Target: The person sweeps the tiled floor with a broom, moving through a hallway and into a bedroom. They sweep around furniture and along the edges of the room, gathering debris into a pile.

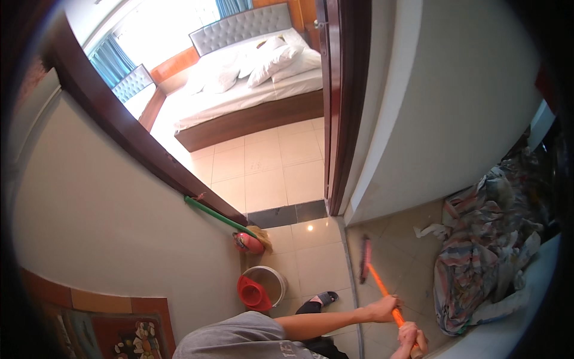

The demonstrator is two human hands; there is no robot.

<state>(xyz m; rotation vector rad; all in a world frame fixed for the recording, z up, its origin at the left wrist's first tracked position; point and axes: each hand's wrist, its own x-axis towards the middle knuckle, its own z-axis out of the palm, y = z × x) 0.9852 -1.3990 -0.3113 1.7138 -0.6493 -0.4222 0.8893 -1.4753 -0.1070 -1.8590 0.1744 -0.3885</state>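
Observation:
A brush with an orange handle [378,280] and a narrow pink head [366,259] edged with dark bristles reaches over the tiled floor. My left hand [384,308] grips the middle of the handle. Lower down, near its end, my right hand [410,337] is closed around it. The brush head lies just right of a grey strip in the floor [351,269]; whether it touches the tiles cannot be told. A round bucket [284,283] with a red wringer insert [251,291] stands to the left, near my foot in a grey slide sandal [329,297].
Crumpled striped plastic sheeting [466,269] covers the floor at right. By the left wall are a red fire extinguisher [251,243] and a green-handled straw broom [215,215]. Beyond the dark threshold [278,217] is a bedroom with a bed [251,119]. A wall corner [356,202] juts out.

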